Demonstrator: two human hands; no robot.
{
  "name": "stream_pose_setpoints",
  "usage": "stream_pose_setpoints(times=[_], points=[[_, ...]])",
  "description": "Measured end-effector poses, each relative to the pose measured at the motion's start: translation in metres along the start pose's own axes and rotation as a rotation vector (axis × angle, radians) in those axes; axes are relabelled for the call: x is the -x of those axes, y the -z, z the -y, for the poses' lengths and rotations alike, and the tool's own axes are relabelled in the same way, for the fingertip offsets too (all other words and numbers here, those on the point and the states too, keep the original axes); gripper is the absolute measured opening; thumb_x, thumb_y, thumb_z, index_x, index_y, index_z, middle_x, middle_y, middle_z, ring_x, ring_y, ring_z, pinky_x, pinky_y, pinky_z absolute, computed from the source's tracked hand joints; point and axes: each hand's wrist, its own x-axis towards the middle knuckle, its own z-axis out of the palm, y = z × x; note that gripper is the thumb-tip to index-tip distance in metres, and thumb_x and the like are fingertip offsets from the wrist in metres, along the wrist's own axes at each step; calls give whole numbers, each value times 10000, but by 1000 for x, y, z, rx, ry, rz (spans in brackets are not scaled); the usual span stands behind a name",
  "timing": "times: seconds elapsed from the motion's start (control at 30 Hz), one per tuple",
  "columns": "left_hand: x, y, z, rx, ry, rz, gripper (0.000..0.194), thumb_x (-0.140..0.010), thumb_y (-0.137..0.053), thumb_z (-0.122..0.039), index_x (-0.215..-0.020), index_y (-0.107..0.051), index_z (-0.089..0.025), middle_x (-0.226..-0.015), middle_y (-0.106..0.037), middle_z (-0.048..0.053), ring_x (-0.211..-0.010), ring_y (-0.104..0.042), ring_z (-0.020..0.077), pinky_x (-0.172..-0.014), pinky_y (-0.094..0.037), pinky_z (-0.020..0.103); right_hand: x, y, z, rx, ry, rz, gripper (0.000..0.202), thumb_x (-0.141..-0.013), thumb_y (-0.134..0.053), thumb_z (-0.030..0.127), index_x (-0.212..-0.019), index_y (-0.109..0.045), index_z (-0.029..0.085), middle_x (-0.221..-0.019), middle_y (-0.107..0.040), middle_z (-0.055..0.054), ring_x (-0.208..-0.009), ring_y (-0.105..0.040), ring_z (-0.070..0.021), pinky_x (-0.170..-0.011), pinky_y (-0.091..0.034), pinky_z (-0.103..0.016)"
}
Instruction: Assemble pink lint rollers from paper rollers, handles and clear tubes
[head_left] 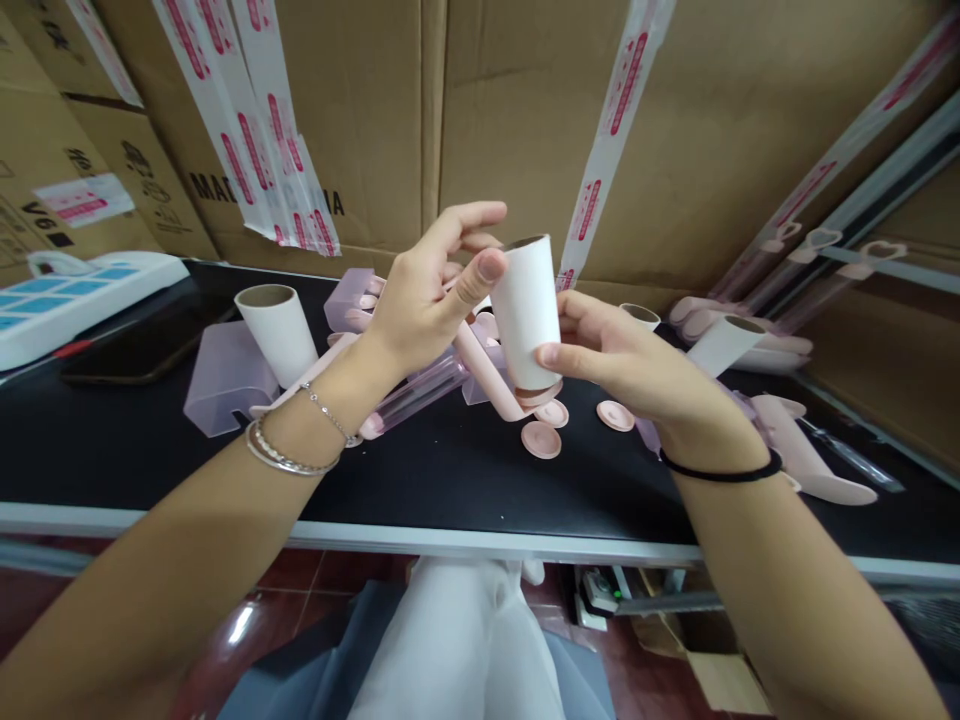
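primary component: one white cardboard tube (529, 315), raised above the black-topped workbench (450, 495), between the two hands. its long axis runs close to upright, the open upper end leaning slightly to the left. a coppery-pink end disc (537, 394) sits at the lower end (how firmly it is seated, i cannot tell from where i stand).

right hand (626, 350): closed on the tube from the right, low on its wall, thumb across the near face and fingers toward the far side. it carries the part.

left hand (420, 300): released, fingers loosely bent and parted, positioned to the left of the tube at the level of the upper rim. the thumb tip overlaps the rim in view; contact cannot be confirmed. the left hand is thus nearer the open upper end, the right hand nearer the disc end.

adjacent parts: a pink disc (541, 440) lies flat below and to the near side of the tube, with another pink disc (615, 416) to its right. a pink rod-shaped handle (487, 375) lies tilted just left of the held tube. farther left, a second white tube (277, 332) leans left beside a translucent lilac holder (225, 375). a cardboard panel (360, 120) stands at the far side.
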Motion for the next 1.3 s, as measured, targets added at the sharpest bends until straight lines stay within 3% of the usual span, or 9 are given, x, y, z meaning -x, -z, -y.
stream_pose_setpoints(times=[0.17,0.43,0.53,0.67,0.9,1.0,1.1,1.23,1.3], points=[[0,0,0,-76,5,-14,571,-850,-446,-693,-1187,-554,-246,-997,-684,68,-846,-684,184,-651,-529,275,-2,-1,-2,30,15,54,389,-765,-714,422,-1009,-535,179,-1058,-656,-74,-968,-636,-221,-813,-531,-350],[0,-1,-3,-109,20,-42,551,-871,-438,-669,-1172,-566,-225,-951,-699,63,-703,-662,150,-553,-513,255,-2,0,0,67,22,80,474,-761,-716,448,-1089,-543,151,-1088,-640,-89,-977,-633,-228,-812,-529,-345],[0,-1,-3,-104,26,-63,548,-878,-425,-668,-1176,-564,-229,-987,-691,70,-697,-664,147,-528,-507,245,-2,-1,-2,62,62,88,443,-784,-700,427,-1105,-544,165,-1132,-616,-80,-994,-618,-213,-836,-522,-336],[2,-3,-4,-129,21,-106,480,-921,-403,-612,-1169,-580,-241,-1003,-679,66,-707,-675,151,-532,-520,249,-4,-2,-8,125,112,99,351,-839,-628,431,-1078,-562,183,-1047,-595,-58,-952,-597,-206,-810,-521,-337],[4,-6,-8,-170,-14,-144,449,-962,-336,-567,-1106,-629,-258,-954,-687,48,-923,-693,202,-707,-571,301,-7,-3,-17,268,238,102,570,-846,-605,459,-1346,-421,259,-1206,-543,-56,-1080,-553,-240,-904,-505,-367],[4,-7,-8,-153,-7,-130,434,-969,-348,-545,-1079,-639,-242,-966,-702,49,-921,-693,193,-753,-576,318,-9,-3,-19,299,320,113,782,-816,-625,412,-1483,-238,285,-1495,-349,-46,-1339,-377,-285,-1088,-381,-441],[4,-9,-8,-154,-10,-122,407,-977,-358,-516,-1067,-638,-235,-971,-712,44,-911,-691,180,-770,-573,325,-10,-4,-20,279,322,133,917,-802,-623,391,-1532,-74,308,-1607,-115,-9,-1455,-182,-281,-1164,-257,-470],[3,-9,-10,-183,-48,-125,359,-977,-395,-484,-1009,-649,-232,-918,-714,29,-872,-684,163,-761,-554,309,-10,-2,-21,267,332,149,872,-810,-592,345,-1529,-103,291,-1558,-238,-21,-1426,-241,-274,-1153,-284,-453],[2,-9,-11,-217,-48,-127,387,-979,-384,-489,-917,-658,-222,-806,-692,18,-764,-666,147,-685,-534,287,-10,-1,-21,299,307,134,843,-797,-597,319,-1514,-156,275,-1501,-320,-37,-1391,-293,-285,-1131,-323,-448]])
